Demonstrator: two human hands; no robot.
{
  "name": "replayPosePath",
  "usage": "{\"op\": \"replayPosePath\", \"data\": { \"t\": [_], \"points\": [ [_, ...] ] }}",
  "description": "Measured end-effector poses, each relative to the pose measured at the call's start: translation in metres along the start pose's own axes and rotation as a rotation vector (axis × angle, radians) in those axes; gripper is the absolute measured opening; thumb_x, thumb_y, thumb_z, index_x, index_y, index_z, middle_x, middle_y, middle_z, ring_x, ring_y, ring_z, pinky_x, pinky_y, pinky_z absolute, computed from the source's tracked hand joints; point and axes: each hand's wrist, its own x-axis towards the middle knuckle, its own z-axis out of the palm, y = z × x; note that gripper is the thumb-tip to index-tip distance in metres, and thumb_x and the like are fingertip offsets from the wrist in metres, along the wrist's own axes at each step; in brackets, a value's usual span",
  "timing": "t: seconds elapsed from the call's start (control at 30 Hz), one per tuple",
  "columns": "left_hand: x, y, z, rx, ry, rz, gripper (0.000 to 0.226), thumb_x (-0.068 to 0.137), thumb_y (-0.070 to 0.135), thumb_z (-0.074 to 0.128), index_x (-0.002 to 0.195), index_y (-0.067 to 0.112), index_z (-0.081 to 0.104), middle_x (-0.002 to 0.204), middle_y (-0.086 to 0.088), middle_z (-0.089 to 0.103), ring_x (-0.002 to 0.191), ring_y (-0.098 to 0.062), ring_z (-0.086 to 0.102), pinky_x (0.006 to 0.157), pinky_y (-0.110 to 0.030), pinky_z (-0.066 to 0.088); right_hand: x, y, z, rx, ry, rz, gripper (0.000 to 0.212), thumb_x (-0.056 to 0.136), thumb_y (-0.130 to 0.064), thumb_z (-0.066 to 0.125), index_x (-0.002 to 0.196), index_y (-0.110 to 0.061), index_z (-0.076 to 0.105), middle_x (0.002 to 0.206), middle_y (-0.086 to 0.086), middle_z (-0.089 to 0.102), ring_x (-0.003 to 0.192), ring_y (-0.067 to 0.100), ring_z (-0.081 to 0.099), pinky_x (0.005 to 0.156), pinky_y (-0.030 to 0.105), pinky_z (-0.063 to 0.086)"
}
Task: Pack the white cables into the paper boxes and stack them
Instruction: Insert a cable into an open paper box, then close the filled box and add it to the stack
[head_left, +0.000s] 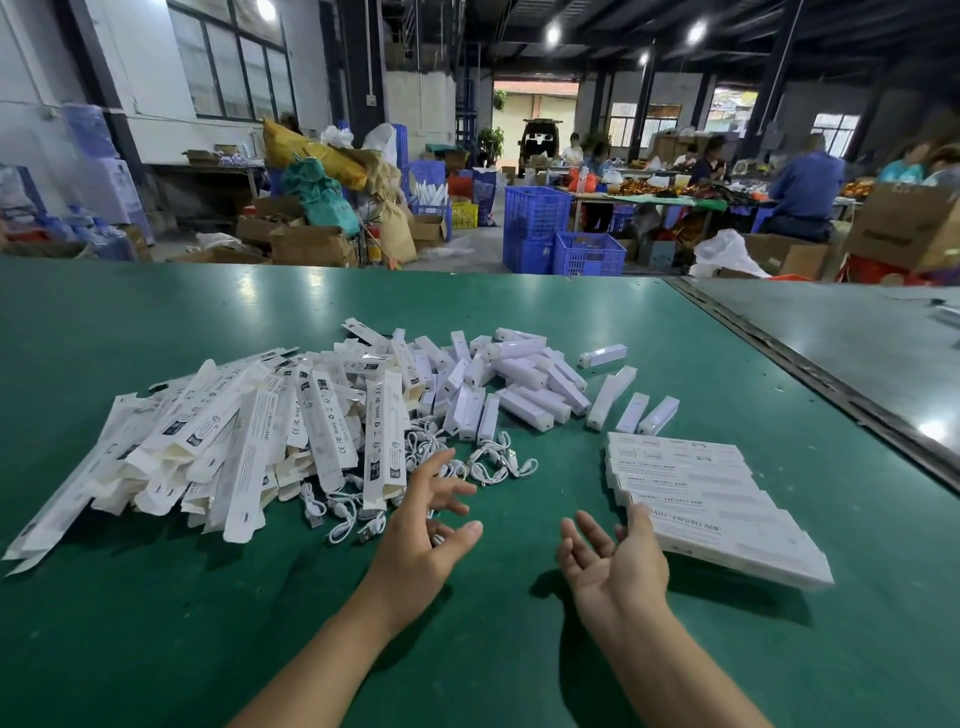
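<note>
White cables (467, 465) lie loose on worktop (208, 623) at 12 o'clock of left hand (426, 530), right hand (613, 561) by boxed stack (717, 512) at 3, all fingers (434, 467) spread, empty; between boxes, next pinch one cable.

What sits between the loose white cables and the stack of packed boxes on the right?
Nothing. In the head view only bare green table separates the cables from the stack of boxes.

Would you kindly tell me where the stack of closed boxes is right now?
In the head view, the stack of closed boxes lies on the green table at the right, just beside the right hand, with white bars behind it.
</note>
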Motion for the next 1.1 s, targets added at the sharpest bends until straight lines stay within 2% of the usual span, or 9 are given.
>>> {"op": "replayPosePath", "data": {
  "t": [0.1, 0.23, 0.4, 0.47, 0.53, 0.63, 0.73, 0.97, 1.1],
  "points": [
    [-0.001, 0.001, 0.000, 0.001, -0.004, -0.011, 0.068, 0.079, 0.028, 0.066, 0.140, 0.039, 0.038, 0.117, 0.007, 0.064, 0.105, -0.009, 0.061, 0.080, -0.014, 0.045, -0.002, 0.002, -0.002, -0.007, 0.038, -0.021, 0.035, 0.102, -0.041, 0.044, 0.117, -0.011, 0.035, 0.088, 0.016, 0.057, 0.066, 0.029, 0.059, 0.055, 0.033, 0.043],
    [-0.001, 0.002, 0.000, 0.012, -0.010, -0.016, 0.069, 0.079, 0.027, 0.066, 0.140, 0.040, 0.038, 0.117, 0.007, 0.064, 0.105, -0.007, 0.061, 0.081, -0.016, 0.047, -0.004, 0.007, -0.002, -0.028, 0.074, 0.010, 0.040, 0.102, -0.044, 0.042, 0.099, -0.004, 0.040, 0.087, 0.016, 0.054, 0.063, 0.027, 0.054, 0.054, 0.034, 0.042],
    [-0.001, 0.004, 0.000, 0.020, 0.002, -0.008, 0.069, 0.077, 0.026, 0.067, 0.140, 0.035, 0.039, 0.116, 0.005, 0.065, 0.104, -0.008, 0.062, 0.079, -0.014, 0.046, -0.003, 0.003, 0.000, 0.010, 0.028, 0.074, 0.030, 0.102, -0.033, 0.048, 0.117, -0.010, 0.036, 0.090, 0.019, 0.061, 0.069, 0.030, 0.062, 0.048, 0.030, 0.047],
    [-0.001, 0.005, 0.001, 0.021, 0.008, -0.004, 0.070, 0.077, 0.026, 0.067, 0.140, 0.033, 0.039, 0.117, 0.004, 0.065, 0.103, -0.007, 0.062, 0.078, -0.013, 0.045, -0.001, 0.001, -0.001, 0.028, -0.015, 0.127, 0.026, 0.104, -0.033, 0.042, 0.109, -0.007, 0.040, 0.094, 0.020, 0.065, 0.069, 0.031, 0.066, 0.045, 0.026, 0.050],
    [-0.001, 0.006, 0.001, 0.024, 0.006, -0.006, 0.070, 0.077, 0.027, 0.067, 0.140, 0.033, 0.039, 0.117, 0.004, 0.065, 0.104, -0.007, 0.062, 0.079, -0.014, 0.046, 0.001, -0.001, -0.003, 0.054, -0.032, 0.183, 0.036, 0.105, -0.040, 0.035, 0.100, -0.005, 0.045, 0.095, 0.019, 0.067, 0.067, 0.031, 0.068, 0.043, 0.024, 0.052],
    [-0.002, 0.006, 0.000, 0.030, 0.002, -0.013, 0.069, 0.077, 0.028, 0.067, 0.140, 0.035, 0.039, 0.117, 0.006, 0.065, 0.105, -0.007, 0.061, 0.079, -0.014, 0.046, 0.002, -0.001, -0.005, 0.035, -0.027, 0.212, 0.046, 0.105, -0.045, 0.028, 0.099, -0.004, 0.049, 0.093, 0.017, 0.068, 0.069, 0.032, 0.069, 0.048, 0.027, 0.051],
    [-0.002, 0.005, 0.000, 0.033, 0.014, -0.023, 0.067, 0.077, 0.029, 0.067, 0.138, 0.040, 0.040, 0.115, 0.010, 0.065, 0.106, -0.005, 0.060, 0.082, -0.016, 0.047, 0.001, 0.000, -0.005, 0.004, 0.002, 0.181, 0.040, 0.106, -0.041, 0.027, 0.097, -0.006, 0.047, 0.093, 0.017, 0.067, 0.074, 0.034, 0.067, 0.056, 0.033, 0.044],
    [0.002, 0.003, -0.003, 0.172, 0.285, 0.026, 0.044, 0.088, 0.006, 0.069, 0.113, 0.040, 0.057, 0.106, 0.016, 0.065, 0.096, 0.001, 0.058, 0.089, -0.030, 0.049, -0.002, -0.003, -0.005, -0.001, 0.058, 0.137, 0.035, 0.105, -0.036, 0.028, 0.091, -0.008, 0.043, 0.089, 0.017, 0.063, 0.071, 0.034, 0.064, 0.055, 0.033, 0.043],
    [0.009, 0.002, -0.016, 0.479, 0.539, 0.101, 0.034, 0.084, 0.002, 0.071, 0.113, 0.017, 0.064, 0.109, 0.007, 0.059, 0.111, -0.022, 0.053, 0.097, -0.043, 0.045, -0.003, 0.000, -0.002, -0.073, 0.036, 0.139, 0.035, 0.105, -0.036, 0.034, 0.085, -0.010, 0.046, 0.083, 0.012, 0.061, 0.069, 0.030, 0.061, 0.055, 0.031, 0.041]
  ]
}}
